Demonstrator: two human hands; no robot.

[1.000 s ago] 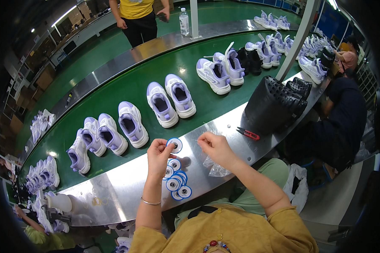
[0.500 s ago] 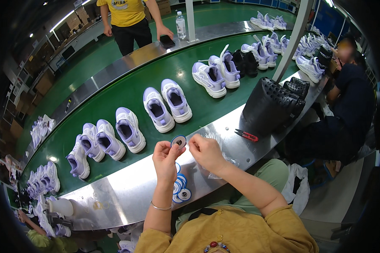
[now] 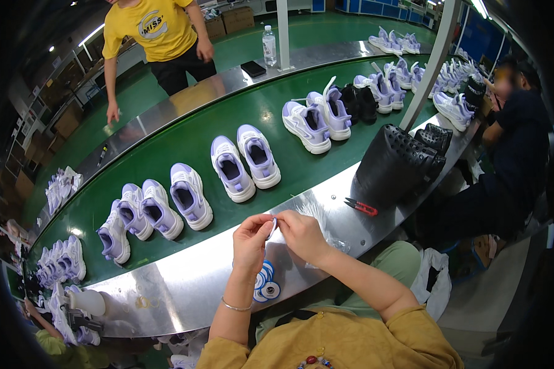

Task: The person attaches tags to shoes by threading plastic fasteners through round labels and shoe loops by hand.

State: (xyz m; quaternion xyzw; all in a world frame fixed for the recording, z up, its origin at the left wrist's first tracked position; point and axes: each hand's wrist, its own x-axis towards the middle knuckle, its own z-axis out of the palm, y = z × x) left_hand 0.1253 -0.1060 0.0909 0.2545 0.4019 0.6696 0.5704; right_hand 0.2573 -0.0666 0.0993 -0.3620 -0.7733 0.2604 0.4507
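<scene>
Newly edge-on, the tag (image 3: 272, 229) sits pinched in the left hand (image 3: 250, 242), the right hand's grip (image 3: 303, 237) unclear.

**Bright table, murky edges**

Middle of the shot is pretty well lit, with ceiling lights (image 3: 92, 35) glowing up top. The metal table (image 3: 197, 269) throws harsh white glare and the green belt (image 3: 231, 111) has a soft sheen. Dark clothes (image 3: 516, 147) on the right sink into shadow. Fisheye bends everything toward the blacked-out corners, and the far background's kinda mushy.

Shoe factory | green conveyor belt (image 3: 184, 132) | sneakers (image 3: 266, 174) in rows | co-workers (image 3: 516, 138) alongside
</scene>
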